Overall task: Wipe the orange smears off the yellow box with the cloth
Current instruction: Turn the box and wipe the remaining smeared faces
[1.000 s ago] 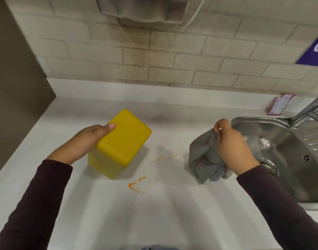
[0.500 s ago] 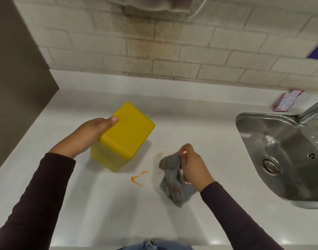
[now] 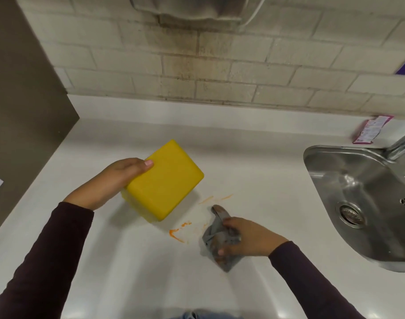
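Note:
A yellow box (image 3: 164, 180) stands tilted on the white counter (image 3: 105, 272), its top face plain yellow with no smear showing. My left hand (image 3: 114, 180) grips its left side, thumb on the top edge. To the right of the box my right hand (image 3: 245, 238) presses a crumpled grey cloth (image 3: 216, 240) flat on the counter. Orange smears (image 3: 178, 231) lie on the counter between box and cloth, with fainter orange streaks (image 3: 215, 198) just above the cloth. The cloth shows brownish stains.
A steel sink (image 3: 358, 203) with a drain and a tap (image 3: 401, 143) fills the right side. A pink sachet (image 3: 369, 130) leans on the counter's back ledge. A brick wall runs behind, and a dark panel (image 3: 20, 111) bounds the left.
My right hand has carried the cloth from beside the sink leftward and down onto the counter near the orange smears. The left hand still holds the tilted box.

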Tool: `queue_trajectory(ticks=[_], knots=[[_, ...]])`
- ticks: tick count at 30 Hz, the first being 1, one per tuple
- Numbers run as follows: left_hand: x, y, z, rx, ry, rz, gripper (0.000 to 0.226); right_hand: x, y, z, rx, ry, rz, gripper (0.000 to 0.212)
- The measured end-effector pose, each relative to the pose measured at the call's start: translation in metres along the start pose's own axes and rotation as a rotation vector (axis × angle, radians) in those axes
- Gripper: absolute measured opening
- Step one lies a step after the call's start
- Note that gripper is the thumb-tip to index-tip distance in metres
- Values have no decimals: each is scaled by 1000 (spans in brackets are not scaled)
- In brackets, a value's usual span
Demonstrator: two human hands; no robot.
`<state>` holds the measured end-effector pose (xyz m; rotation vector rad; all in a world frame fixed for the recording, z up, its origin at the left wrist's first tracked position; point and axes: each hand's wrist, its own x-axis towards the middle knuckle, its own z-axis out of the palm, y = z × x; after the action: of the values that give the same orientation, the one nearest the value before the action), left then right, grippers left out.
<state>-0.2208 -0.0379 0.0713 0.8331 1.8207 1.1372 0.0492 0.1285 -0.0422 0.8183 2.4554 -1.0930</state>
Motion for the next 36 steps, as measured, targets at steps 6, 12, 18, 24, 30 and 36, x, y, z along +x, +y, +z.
queue_trajectory(ticks=[6,12,18,24,30,36], knots=[[-18,-31,-23,-112,-200,27,66,2,10,27,-434,153,-60,79],[-44,-68,-63,4,-295,-14,73,8,11,33,-227,450,-194,41],[-51,-107,-59,243,-190,23,56,12,-23,-5,498,568,-184,34],[-47,-132,-61,352,-58,128,49,26,-64,-26,840,497,-312,22],[-43,-137,-59,340,45,225,48,52,-114,-10,656,627,-402,41],[-43,-151,-63,133,-28,153,69,58,-111,17,674,696,-401,41]])
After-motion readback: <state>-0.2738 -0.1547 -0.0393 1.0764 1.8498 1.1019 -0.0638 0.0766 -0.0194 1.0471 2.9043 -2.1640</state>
